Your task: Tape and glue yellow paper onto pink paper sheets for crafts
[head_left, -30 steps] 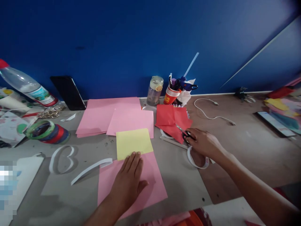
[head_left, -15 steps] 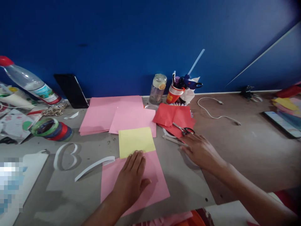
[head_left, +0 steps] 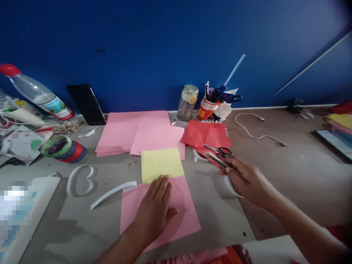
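Head view: left hand (head_left: 157, 211) lies flat with fingers extended, pressing the pink sheet (head_left: 187, 220) onto the bench (head_left: 288, 176). Its fingertips touch the edge of the yellow sheet (head_left: 161, 163). Right hand (head_left: 247, 179) is closed, pinching 1 slim pale strip (head_left: 216, 159) just beside the scissors (head_left: 221, 150) on the red paper (head_left: 202, 134). Red cup (head_left: 205, 110): yellow print, unreadable. Bottle (head_left: 41, 96) label: illegible. 1 white cut-out (head_left: 81, 179) resembles "B".

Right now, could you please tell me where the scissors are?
In the head view, right of centre, the scissors lie on the red paper, just beyond the right hand gripping a thin strip, in front of the red cup.
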The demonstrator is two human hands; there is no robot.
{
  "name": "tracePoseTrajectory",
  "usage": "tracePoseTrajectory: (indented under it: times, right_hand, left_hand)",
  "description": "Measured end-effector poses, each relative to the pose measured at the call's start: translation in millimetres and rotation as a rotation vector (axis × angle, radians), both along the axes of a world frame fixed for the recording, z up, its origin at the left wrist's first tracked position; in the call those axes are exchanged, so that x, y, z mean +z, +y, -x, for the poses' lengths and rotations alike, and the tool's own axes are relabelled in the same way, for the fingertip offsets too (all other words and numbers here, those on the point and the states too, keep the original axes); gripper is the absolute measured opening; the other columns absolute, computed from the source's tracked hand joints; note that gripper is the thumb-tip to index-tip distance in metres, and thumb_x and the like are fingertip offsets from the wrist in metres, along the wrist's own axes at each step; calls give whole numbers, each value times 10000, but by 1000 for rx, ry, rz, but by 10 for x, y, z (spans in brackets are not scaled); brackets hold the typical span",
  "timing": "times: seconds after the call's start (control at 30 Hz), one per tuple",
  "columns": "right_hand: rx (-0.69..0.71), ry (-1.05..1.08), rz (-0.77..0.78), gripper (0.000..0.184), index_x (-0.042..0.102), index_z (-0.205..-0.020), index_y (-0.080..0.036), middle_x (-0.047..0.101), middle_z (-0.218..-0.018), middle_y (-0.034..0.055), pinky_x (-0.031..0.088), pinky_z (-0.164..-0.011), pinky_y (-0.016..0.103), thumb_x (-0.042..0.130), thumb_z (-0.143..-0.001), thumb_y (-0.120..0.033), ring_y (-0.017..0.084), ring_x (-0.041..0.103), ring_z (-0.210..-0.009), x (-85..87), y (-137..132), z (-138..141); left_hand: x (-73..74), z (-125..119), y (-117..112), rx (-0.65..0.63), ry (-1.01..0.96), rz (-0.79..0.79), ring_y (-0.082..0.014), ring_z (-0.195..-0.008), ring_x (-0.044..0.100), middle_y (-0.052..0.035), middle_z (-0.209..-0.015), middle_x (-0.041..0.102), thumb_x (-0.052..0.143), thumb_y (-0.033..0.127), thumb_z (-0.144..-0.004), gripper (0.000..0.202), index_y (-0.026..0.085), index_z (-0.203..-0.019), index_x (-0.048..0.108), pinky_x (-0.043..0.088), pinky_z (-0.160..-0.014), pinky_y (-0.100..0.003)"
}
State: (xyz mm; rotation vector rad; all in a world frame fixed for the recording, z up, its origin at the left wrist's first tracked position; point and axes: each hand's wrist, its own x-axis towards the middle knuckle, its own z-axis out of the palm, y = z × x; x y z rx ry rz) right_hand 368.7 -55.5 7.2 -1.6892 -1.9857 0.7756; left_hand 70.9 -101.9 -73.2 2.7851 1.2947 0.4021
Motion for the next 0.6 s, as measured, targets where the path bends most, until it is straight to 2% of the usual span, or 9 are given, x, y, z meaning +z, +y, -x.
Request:
tracePoseTrajectory:
  times: [0.07,0.13,0.27,0.37,0.47,0.6]
  right_hand:
    - [16,259,269,215,564,-940,-198,588,-748,20,416,-594,276,391,-923,-324,146,538,-635,55,-39,134]
    - [81,532,478,199,553,-927,-187,573,-806,22,409,-587,259,466,-889,-361,119,507,-628,38,-62,285]
    - [207,778,715,203,556,-890,-171,542,-787,8,410,-620,251,589,-823,-360,102,485,-638,-120,-99,498]
    - [196,856,763,218,565,-857,-166,555,-780,8,352,-539,224,591,-834,-381,76,456,-578,-260,-130,551]
    - [67,896,752,284,572,-874,-165,546,-722,-11,262,-462,213,590,-826,-445,50,374,-490,-364,-129,561]
    - [-10,736,700,355,587,-825,-161,500,-587,-37,239,-433,218,536,-830,-512,55,311,-436,-374,-56,499]
  left_hand:
    - [4,0,5,-4,-7,-17,-369,-1318,427,-224,-1399,485,544,368,-877,545,43,-1309,475,416,-1053,-501]
    - [5,-1,6,-5,-13,-27,-374,-1311,434,-229,-1388,494,547,360,-874,541,41,-1305,474,424,-1044,-511]
    - [13,-5,1,-5,7,-21,-378,-1308,436,-232,-1384,497,571,328,-851,546,39,-1303,467,433,-1035,-522]
    - [25,-9,-1,-3,36,-12,-384,-1298,448,-236,-1380,500,601,296,-820,556,31,-1292,474,444,-1028,-524]
    - [31,-9,5,-7,45,-12,-386,-1294,453,-241,-1378,502,607,271,-806,554,26,-1286,478,447,-1024,-527]
    - [35,-8,11,-13,54,-9,-380,-1293,455,-237,-1376,505,595,264,-810,549,29,-1291,475,447,-1025,-524]
